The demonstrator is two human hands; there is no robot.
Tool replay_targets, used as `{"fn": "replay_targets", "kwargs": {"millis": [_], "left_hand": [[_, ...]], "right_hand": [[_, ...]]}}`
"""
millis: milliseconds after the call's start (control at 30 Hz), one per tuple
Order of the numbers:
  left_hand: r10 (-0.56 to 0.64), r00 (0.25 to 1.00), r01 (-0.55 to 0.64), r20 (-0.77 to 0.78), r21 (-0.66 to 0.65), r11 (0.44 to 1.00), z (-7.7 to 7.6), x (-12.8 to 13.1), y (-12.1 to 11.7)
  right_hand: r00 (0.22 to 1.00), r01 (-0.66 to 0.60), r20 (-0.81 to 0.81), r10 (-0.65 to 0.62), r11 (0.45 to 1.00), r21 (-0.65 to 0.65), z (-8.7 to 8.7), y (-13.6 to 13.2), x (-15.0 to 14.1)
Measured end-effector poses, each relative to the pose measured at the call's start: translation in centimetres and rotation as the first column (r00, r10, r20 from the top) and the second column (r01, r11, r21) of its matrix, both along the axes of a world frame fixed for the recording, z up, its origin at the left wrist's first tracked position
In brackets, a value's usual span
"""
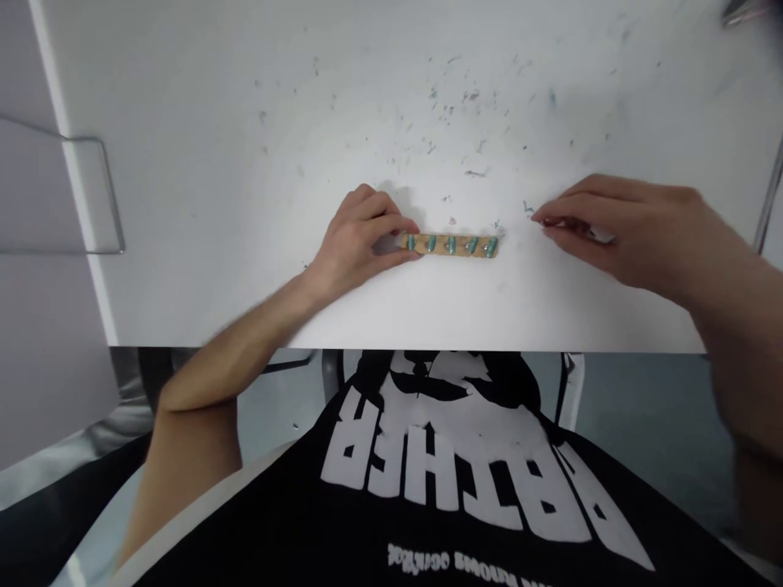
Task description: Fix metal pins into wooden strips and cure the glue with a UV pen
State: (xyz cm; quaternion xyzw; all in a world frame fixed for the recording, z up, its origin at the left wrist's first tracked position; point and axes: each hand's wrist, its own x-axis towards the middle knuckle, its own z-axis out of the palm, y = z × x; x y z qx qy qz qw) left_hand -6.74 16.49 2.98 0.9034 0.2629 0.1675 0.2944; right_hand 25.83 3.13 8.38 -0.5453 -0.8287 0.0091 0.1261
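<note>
A narrow brown strip, cardboard-like (461, 244), lies on the white table, roughly level from left to right. Across it sit several small green pieces (451, 245) with a shiny look, spaced along its length; their kind is too small to tell. My left hand (358, 235) pinches the strip's left end between thumb and fingers. To the right of the strip, apart from it, is my right hand (642, 224), its thumb and fingertips brought together just over the table. Whatever is between those fingertips, if anything, is too small to make out.
The white tabletop (201, 147) carries scattered dark and bluish marks beyond my hands. A bent metal wire frame (116, 200) stands at the left edge, and a dark object (737, 12) is cut off at the top right. The table's front edge runs close to my body.
</note>
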Motion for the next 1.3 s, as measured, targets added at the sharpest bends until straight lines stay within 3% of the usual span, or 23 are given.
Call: {"fn": "replay_targets", "kwargs": {"millis": [133, 233, 300, 433, 733, 967, 1300], "left_hand": [[0.012, 1.000, -0.012, -0.004, -0.003, 1.000, 0.1, 0.1, -0.1], [0.029, 0.998, -0.031, -0.048, -0.023, 0.999, 0.4, 0.1, -0.1], [0.030, 0.997, -0.033, -0.065, -0.035, 0.999, 0.6, 0.1, -0.2], [0.027, 0.996, -0.030, -0.082, -0.039, 0.999, 0.9, 0.1, -0.1], [0.026, 0.994, -0.032, -0.107, -0.050, 0.998, 1.1, 0.1, -0.2], [0.026, 0.995, -0.033, -0.094, -0.071, 0.997, 1.2, 0.1, -0.3], [0.043, 0.992, -0.052, -0.119, -0.079, 0.995, 1.5, 0.1, -0.3]], "right_hand": [[0.898, 0.184, -0.396, -0.192, 0.981, -0.059, 0.1, 0.2, -1.7], [0.761, 0.190, -0.628, -0.161, 0.982, -0.022, -0.7, 0.6, -3.0], [0.722, 0.174, -0.688, -0.072, 0.981, 0.080, -1.4, 0.9, -3.7], [0.740, 0.142, -0.671, 0.047, 0.964, 0.224, -2.2, 1.3, -4.5], [0.839, 0.054, -0.541, 0.062, 0.979, 0.197, -1.9, 0.2, -5.3], [0.865, 0.114, -0.500, -0.051, 0.989, 0.097, -1.9, -0.3, -4.8], [0.884, 0.101, -0.465, -0.039, 0.989, 0.108, -1.4, -0.2, -4.6]]}}
